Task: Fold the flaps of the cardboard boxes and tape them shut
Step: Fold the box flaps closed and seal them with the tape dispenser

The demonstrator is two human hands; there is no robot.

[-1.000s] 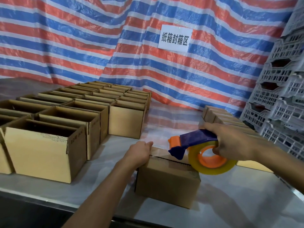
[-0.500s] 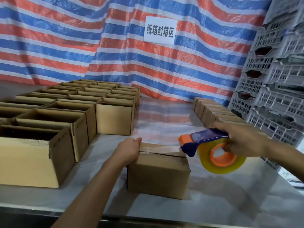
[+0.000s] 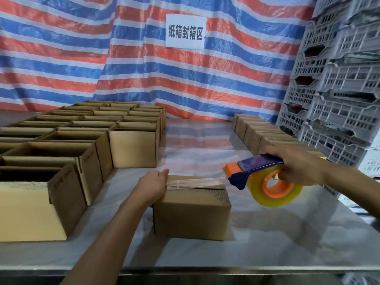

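A small closed cardboard box (image 3: 192, 214) stands on the table in front of me. My left hand (image 3: 153, 187) lies over its upper left edge, fingers curled over the tape end and the box corner. A strip of clear tape (image 3: 195, 183) stretches across the box top to the tape dispenser (image 3: 262, 177). My right hand (image 3: 296, 165) grips that blue and orange dispenser with its yellowish tape roll, held in the air just past the box's right edge.
Several open cardboard boxes (image 3: 82, 145) stand in rows on the left. A row of closed boxes (image 3: 259, 130) lines the right side, beside stacked grey plastic crates (image 3: 337, 79). A striped tarp (image 3: 123, 58) with a white sign (image 3: 185, 30) hangs behind. The table's front edge (image 3: 226, 269) is near me.
My right hand has pulled the dispenser to the right, from over the box top to beyond its right edge, drawing tape across the top. My left hand has stayed on the left edge.
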